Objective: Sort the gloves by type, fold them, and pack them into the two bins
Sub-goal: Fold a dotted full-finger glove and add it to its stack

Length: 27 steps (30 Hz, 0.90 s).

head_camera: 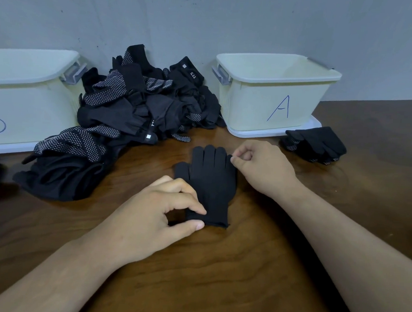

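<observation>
While the left hand (155, 215) pinches the knit glove (211, 179) at its cuff, right hand (263, 167) pinches a fingertip.

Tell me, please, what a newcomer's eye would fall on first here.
First, the plain black glove lying flat on the wooden table, the left hand pinching its cuff and the right hand pinching its little fingertip. Behind it sprawls a heap of black gloves, many white-dotted, between a pale left bin and a right bin marked with a blue A.

Brown wooden table (218, 274) against grey wall (206, 21)
</observation>
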Each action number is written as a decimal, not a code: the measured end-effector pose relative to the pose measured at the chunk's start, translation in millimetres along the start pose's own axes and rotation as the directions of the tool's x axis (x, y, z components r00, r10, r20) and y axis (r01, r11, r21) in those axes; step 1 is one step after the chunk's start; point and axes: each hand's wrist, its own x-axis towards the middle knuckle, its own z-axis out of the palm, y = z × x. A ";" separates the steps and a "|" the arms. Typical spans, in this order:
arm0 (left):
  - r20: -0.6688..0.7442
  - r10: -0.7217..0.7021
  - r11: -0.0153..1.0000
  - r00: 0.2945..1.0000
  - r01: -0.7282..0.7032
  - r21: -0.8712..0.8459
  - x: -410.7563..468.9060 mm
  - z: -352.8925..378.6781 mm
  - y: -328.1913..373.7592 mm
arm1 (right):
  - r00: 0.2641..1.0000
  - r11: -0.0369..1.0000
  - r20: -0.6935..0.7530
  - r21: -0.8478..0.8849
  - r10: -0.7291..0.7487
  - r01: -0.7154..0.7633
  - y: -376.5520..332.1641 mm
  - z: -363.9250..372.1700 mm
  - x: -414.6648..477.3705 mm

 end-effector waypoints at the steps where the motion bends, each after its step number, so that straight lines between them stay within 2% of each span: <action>1: -0.004 -0.003 1.000 1.000 0.003 -0.007 0.5 0.2 0.0 | 1.000 1.000 -0.007 -0.005 0.005 -0.005 -0.7 1.2 1.2; 11: -0.009 -0.023 0.999 1.000 0.023 -0.045 0.6 -0.3 1.4 | 0.997 0.993 -0.041 -0.096 -0.066 0.062 -0.3 4.1 2.6; 14: -0.014 -0.032 0.998 0.999 0.031 -0.051 0.6 -1.2 1.7 | 0.991 0.991 -0.057 -0.051 -0.123 0.121 -7.1 13.7 8.3; 19: -0.003 -0.047 0.997 0.999 0.047 -0.060 -0.2 -2.2 2.9 | 0.995 0.996 -0.070 0.033 -0.075 0.078 -12.3 21.7 23.1; 23: 0.001 -0.053 0.997 0.999 0.053 -0.060 0.7 -2.2 3.6 | 0.988 0.995 -0.115 -0.010 -0.099 0.098 -6.6 27.0 26.1; 27: -0.005 -0.049 0.998 0.999 0.049 -0.051 0.9 -2.1 3.0 | 0.984 0.986 -0.067 0.022 -0.164 0.166 -12.4 28.2 26.4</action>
